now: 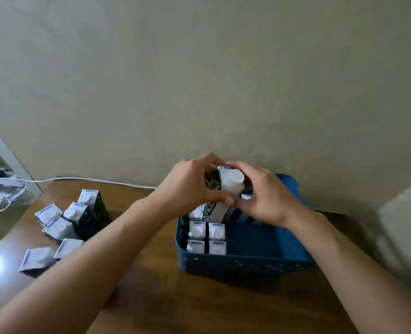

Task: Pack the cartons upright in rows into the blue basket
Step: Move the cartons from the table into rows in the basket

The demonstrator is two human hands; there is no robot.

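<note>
Both hands (226,191) grip one carton (231,182), seemingly above the basket (243,263).

Both forearms reach forward, left hand (192,186) and right hand (263,196) curled (fingertips nearly meeting).

Basket (243,265) right on table (165,302), cartons (206,237) inside, loose cartons (64,225) left

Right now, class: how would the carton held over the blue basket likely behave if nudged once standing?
The carton looks tall and narrow, so probably tippy alone. Its flat box sides suggest stiffness and no rolling. Neighbours in the blue basket would likely brace it.
</note>
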